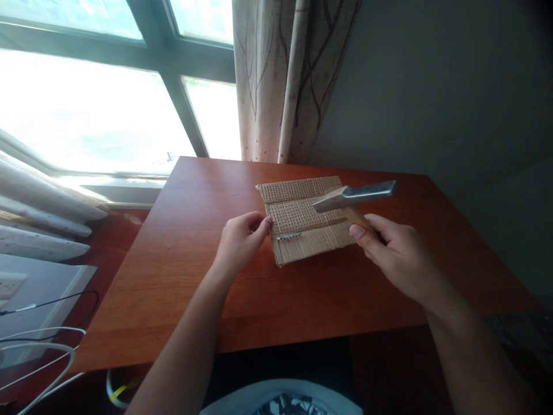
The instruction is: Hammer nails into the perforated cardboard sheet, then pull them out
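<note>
A piece of corrugated cardboard [305, 213], creased and covered with rows of small holes, rests on the wooden table. Close to its near left corner runs a short row of small metallic pieces [288, 237], perhaps nails, too small to make out. My left hand [244, 236] pinches the cardboard's left edge between thumb and fingers. Wrapped round the wooden handle of a hammer [354, 195] is my right hand [389, 248]. The metal head hangs above the cardboard's right part and hides some of it.
The reddish-brown table [173, 276] has its near edge in front of my body. A bright window [86, 109] and a patterned curtain [268, 80] stand behind it. White and black cables [47, 340] hang at the lower left near a wall socket [11, 286].
</note>
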`<state>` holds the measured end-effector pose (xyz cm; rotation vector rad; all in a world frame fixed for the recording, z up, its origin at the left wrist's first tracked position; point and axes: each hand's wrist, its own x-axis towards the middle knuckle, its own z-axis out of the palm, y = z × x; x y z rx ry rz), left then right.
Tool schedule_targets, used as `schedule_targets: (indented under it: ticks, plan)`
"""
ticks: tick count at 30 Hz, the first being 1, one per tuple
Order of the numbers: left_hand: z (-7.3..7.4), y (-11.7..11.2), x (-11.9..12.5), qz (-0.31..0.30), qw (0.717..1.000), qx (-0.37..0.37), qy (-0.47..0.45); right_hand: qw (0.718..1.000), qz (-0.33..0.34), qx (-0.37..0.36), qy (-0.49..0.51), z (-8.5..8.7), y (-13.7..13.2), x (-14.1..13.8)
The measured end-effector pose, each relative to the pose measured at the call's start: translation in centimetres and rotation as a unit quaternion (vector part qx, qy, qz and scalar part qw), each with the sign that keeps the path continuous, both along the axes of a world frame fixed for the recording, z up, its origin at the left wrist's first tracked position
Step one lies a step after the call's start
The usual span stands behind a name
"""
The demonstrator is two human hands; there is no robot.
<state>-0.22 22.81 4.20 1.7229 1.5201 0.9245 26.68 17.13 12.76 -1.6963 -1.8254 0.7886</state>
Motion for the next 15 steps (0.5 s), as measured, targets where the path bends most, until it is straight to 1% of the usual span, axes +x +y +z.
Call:
schedule_targets:
  ticks: [2,3,6,8,10,12,15]
  plan:
    - [0.0,0.0,0.0,-0.002,1.000,0.002,0.002,0.994,-0.050,0.007,0.095,-0.4,0.2,0.8]
    - [0.0,0.0,0.0,-0.003,1.000,0.002,0.003,0.986,-0.075,0.017,0.148,-0.6,0.4,1.2]
    - [-0.1,0.0,0.0,-0.006,1.000,0.004,0.001,0.945,-0.130,0.061,0.293,-0.9,1.1,2.4]
    - [-0.1,0.0,0.0,-0.006,1.000,0.005,-0.001,0.925,-0.149,0.083,0.341,-0.9,1.4,3.3]
    - [-0.1,0.0,0.0,-0.005,1.000,0.006,-0.002,0.923,-0.158,0.085,0.341,-0.9,1.5,4.5]
    - [-0.1,0.0,0.0,-0.006,1.000,0.006,-0.001,0.931,-0.168,0.082,0.314,-1.1,1.5,5.6]
    - [-0.1,0.0,0.0,-0.010,1.000,0.007,0.001,0.940,-0.202,0.095,0.257,-2.1,1.6,6.9]
